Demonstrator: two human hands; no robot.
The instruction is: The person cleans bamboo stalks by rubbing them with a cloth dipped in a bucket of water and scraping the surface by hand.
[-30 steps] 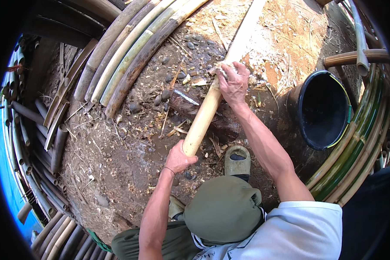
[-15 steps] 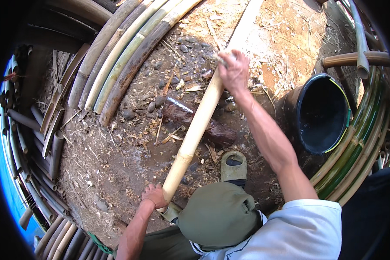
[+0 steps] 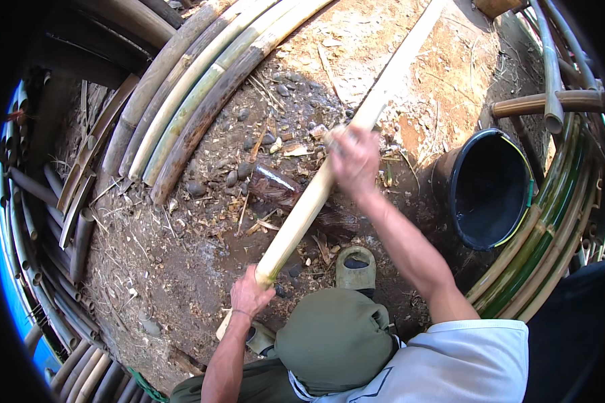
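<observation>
A long pale bamboo pole (image 3: 300, 219) slants from the near left to the sunlit ground at the far right. My left hand (image 3: 250, 293) is closed around it just below a node, and its near end sticks out past the hand. Farther up, my right hand (image 3: 353, 160) is blurred by motion and pressed on the pole, its fingers curled over a small pale thing whose kind I cannot make out. Beneath the pole's middle, a dark reddish-brown, wet-looking log (image 3: 275, 186) lies crosswise on the dirt.
A dark bucket (image 3: 491, 188) with a yellow-green rim edge stands at right, beside stacked green and tan bamboo (image 3: 532, 252). Thick bamboo poles (image 3: 202, 127) lie at the upper left, with more hollow lengths (image 3: 30, 235) along the left edge. My sandalled foot (image 3: 355, 269) is near the log.
The pole has slid toward me to the lower left, so more of its near end shows past my left hand. My right hand has come down nearer to me.
</observation>
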